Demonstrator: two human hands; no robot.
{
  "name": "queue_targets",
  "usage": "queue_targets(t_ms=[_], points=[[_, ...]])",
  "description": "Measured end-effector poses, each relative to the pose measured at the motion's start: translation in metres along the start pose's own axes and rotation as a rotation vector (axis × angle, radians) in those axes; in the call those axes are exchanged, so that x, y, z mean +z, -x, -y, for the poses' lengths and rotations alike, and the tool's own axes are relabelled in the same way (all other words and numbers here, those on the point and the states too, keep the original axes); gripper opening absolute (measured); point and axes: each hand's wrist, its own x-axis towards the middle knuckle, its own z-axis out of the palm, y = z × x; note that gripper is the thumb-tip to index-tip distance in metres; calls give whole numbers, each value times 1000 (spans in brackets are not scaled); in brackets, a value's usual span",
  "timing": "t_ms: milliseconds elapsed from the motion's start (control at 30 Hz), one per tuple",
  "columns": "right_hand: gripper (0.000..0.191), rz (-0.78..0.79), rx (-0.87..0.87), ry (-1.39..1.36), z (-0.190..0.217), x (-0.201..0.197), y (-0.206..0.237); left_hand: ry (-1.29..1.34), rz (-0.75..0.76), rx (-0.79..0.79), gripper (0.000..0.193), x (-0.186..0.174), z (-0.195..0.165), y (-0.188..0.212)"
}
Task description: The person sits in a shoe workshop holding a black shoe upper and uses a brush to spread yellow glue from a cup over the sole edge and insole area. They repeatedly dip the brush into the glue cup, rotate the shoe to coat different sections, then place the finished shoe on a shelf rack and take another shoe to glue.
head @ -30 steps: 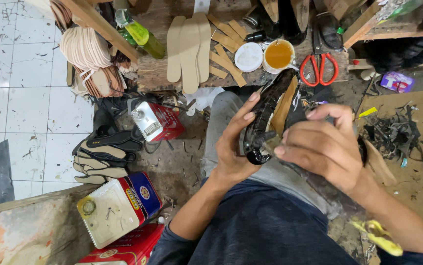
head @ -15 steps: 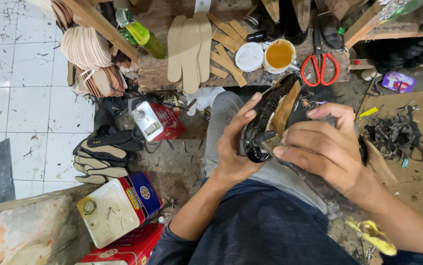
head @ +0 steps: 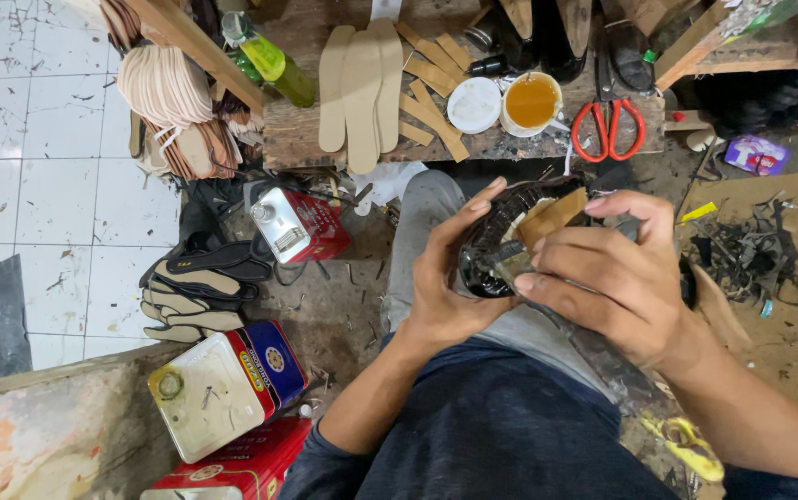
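Hands [head: 547, 278] around black shoe [head: 496, 245]

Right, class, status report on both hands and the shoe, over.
Left hand cradling the black shoe from the side. Right hand pressing on top, fingers spread. Scissors lie beyond, apart.

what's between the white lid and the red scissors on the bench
In the head view, an open tin of amber glue sits between the white lid and the red-handled scissors.
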Motion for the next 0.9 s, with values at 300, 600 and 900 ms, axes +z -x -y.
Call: queue_targets(t_ms=[300, 600, 900], points=[[25, 10, 1, -1, 0, 2, 2, 20, 14, -50, 93, -3, -3, 2], [24, -14, -15, -26, 0, 2, -2, 0, 26, -102, 93, -5, -9, 2], [23, -7, -43, -15, -1, 3, 0, -13, 49, -136, 97, -8, -15, 0]])
